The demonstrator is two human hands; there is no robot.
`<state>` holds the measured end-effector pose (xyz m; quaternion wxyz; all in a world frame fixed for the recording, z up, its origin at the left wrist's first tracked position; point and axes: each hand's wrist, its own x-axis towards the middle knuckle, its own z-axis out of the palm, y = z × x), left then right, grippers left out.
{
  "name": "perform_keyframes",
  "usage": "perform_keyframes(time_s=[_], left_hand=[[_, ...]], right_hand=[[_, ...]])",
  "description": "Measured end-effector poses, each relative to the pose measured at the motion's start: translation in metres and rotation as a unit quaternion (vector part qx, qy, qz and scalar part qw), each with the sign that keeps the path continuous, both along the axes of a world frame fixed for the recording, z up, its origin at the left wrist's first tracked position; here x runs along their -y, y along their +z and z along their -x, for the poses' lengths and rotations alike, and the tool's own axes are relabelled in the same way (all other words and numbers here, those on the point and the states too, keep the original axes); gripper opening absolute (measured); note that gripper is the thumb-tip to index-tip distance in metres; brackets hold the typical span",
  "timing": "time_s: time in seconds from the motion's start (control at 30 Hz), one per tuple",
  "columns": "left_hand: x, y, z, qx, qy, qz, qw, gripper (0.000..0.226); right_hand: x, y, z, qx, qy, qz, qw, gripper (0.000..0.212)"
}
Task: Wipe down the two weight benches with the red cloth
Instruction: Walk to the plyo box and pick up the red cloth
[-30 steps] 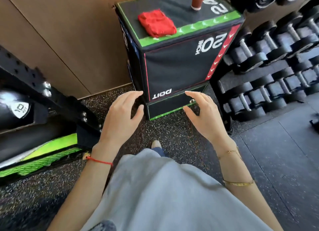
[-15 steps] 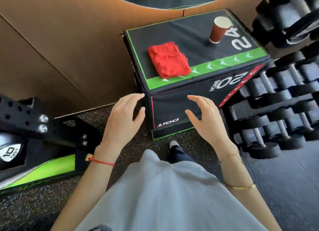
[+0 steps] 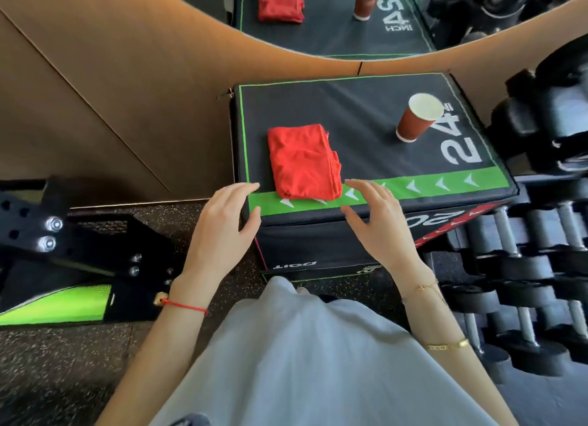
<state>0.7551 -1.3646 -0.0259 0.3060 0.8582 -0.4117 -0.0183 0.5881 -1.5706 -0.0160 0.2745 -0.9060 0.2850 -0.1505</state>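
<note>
We see the red cloth (image 3: pixel 302 162) lying folded on top of a black plyo box (image 3: pixel 356 120), at its near left part, its near edge overlapping the box's green strip. The left hand (image 3: pixel 222 225) hovers at the box's near left corner, fingers loose and holding nothing; whether it touches the box edge we cannot tell. The right hand (image 3: pixel 378 225) hangs just right of the cloth's near corner, fingers spread and relaxed, also holding nothing. Neither hand touches the cloth.

A brown paper cup (image 3: pixel 415 118) stands upright on the far right of the box top, beside the white "24", well apart from the cloth. A rack of dumbbells (image 3: pixel 521 257) fills the right side, close against the box. On the left, a black steel frame with bolts (image 3: pixel 51 234) and a bright green pad (image 3: pixel 63 303) sit low on the speckled floor (image 3: pixel 63 362). Beyond the box a mirror (image 3: pixel 334 21) repeats the box, cloth and cup.
</note>
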Motion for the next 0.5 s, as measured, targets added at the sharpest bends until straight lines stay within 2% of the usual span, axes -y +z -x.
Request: perform_keyframes(time_s=[0.3,0.5], left_hand=[[0.036,-0.015,0.003,-0.016,0.058,-0.015,0.998,0.039],[0.039,-0.024,-0.012,-0.021,0.072,-0.037,0.996,0.039]], right_hand=[[0.058,-0.015,-0.031,-0.022,0.049,-0.002,0.999,0.039],[0.069,-0.041,-0.068,-0.048,0.032,0.006,0.998,0.040]])
